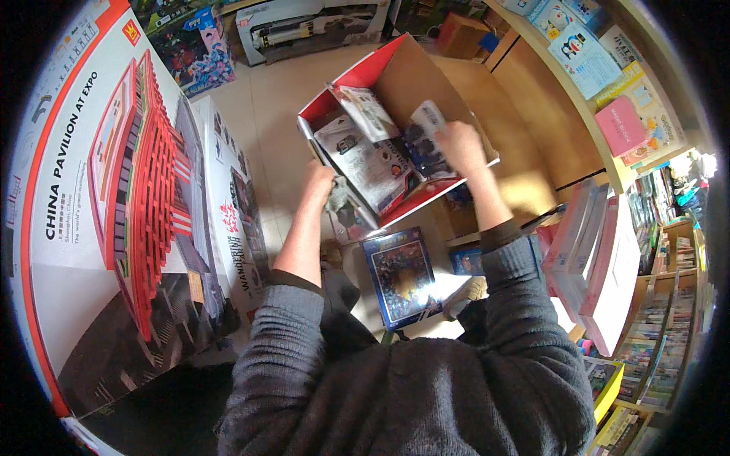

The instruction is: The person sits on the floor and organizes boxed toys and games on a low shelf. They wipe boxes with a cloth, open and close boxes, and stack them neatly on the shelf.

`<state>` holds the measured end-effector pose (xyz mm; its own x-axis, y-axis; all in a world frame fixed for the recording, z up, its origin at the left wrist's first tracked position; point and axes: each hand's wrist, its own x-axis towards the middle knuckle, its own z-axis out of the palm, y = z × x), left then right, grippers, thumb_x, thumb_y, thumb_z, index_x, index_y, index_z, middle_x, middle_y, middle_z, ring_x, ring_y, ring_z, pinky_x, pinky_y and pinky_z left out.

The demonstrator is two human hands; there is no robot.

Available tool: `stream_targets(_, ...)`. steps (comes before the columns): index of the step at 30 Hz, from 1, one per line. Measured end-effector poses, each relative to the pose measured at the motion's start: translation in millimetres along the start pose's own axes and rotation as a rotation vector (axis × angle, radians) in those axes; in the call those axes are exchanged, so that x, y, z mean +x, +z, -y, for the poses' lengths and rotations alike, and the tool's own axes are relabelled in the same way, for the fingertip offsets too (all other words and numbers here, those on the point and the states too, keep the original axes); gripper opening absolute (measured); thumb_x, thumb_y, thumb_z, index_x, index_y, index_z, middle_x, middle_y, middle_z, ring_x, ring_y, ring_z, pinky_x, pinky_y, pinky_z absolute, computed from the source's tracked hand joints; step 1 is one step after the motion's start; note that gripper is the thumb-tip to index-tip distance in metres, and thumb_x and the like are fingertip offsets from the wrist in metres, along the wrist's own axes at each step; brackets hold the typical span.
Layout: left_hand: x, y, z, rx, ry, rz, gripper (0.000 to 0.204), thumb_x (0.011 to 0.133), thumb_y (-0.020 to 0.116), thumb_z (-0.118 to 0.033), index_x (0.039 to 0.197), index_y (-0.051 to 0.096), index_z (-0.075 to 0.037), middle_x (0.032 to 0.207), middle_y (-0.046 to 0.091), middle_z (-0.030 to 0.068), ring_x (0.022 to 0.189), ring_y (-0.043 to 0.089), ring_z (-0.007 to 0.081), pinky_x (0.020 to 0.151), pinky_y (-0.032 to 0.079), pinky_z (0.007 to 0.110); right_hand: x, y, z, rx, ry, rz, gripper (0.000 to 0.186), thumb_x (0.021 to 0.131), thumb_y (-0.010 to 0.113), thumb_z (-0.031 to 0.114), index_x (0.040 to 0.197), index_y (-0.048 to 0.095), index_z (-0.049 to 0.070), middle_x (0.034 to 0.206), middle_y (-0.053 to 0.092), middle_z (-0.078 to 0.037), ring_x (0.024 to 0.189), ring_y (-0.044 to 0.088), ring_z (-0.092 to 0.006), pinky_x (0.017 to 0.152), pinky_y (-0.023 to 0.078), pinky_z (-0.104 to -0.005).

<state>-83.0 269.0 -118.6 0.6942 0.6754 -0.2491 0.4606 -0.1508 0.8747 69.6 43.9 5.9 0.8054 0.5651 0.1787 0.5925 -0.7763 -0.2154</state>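
An open cardboard box (445, 87) with red and white sides stands in front of me, holding several flat packages. My left hand (319, 179) is closed at the box's left edge, with a crumpled grey cloth (337, 196) at its fingers. Inside the box at the right, my right hand (460, 146) grips a dark blue and white package (426, 144), slightly blurred at its top. A white printed package (366, 112) leans at the box's far left corner. Another white package with black print (353, 156) lies flat in the box.
A blue flat box with a dark picture (403, 277) lies below the open box. Large white and red model box (76, 152) stands at my left, with a white box (224, 175) beside it. Pink-and-white boxes (601, 258) are stacked at right, below a wooden shelf (608, 148).
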Motion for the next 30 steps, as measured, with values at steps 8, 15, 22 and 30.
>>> stream_targets(8, -10.1, -2.6, -10.9, 0.203, 0.01, -0.05, 0.029, 0.074, 0.049, -0.012, 0.093, 0.058, 0.008, 0.091, 0.059, 0.0273, 0.09, 0.059, 0.0373, 0.073, 0.045, 0.042, -7.6, -9.1, 4.7, -0.113, -0.066, 0.086, 0.022, 0.076, 0.053, 0.018, 0.07, 0.061, -0.002, 0.073, 0.06, -0.022, 0.075, 0.059, -0.0364, 0.068, 0.047, -0.0433)
stream_targets(15, 0.5, 10.7, -9.4, 0.209, -0.064, -0.118, 0.024, 0.075, 0.048, -0.006, 0.092, 0.06, 0.006, 0.091, 0.06, 0.0257, 0.089, 0.059, 0.0374, 0.074, 0.047, 0.042, -60.8, 15.0, 98.7, -0.266, -0.52, 0.16, 0.009, 0.069, 0.057, 0.011, 0.065, 0.064, 0.006, 0.064, 0.062, -0.013, 0.063, 0.063, -0.0282, 0.059, 0.052, -0.0376)
stream_targets(22, -2.1, -37.8, 24.6, 0.294, 0.013, -0.081, 0.025, 0.075, 0.046, -0.009, 0.087, 0.059, 0.01, 0.091, 0.057, 0.0304, 0.091, 0.057, 0.0399, 0.074, 0.045, 0.044, -83.3, -29.4, 46.9, 0.01, -0.388, 0.005, 0.018, 0.077, 0.055, 0.015, 0.065, 0.055, 0.002, 0.062, 0.057, -0.019, 0.063, 0.059, -0.0341, 0.059, 0.047, -0.0411)
stream_targets(30, -9.1, -37.2, 5.4, 0.391, 0.067, 0.01, 0.025, 0.074, 0.045, -0.008, 0.089, 0.06, 0.005, 0.093, 0.058, 0.0285, 0.092, 0.056, 0.0406, 0.076, 0.045, 0.045, -113.8, -38.0, 31.2, 0.009, -0.306, -0.067, 0.019, 0.078, 0.055, 0.014, 0.064, 0.053, 0.001, 0.06, 0.055, -0.019, 0.06, 0.058, -0.0349, 0.055, 0.046, -0.0403)
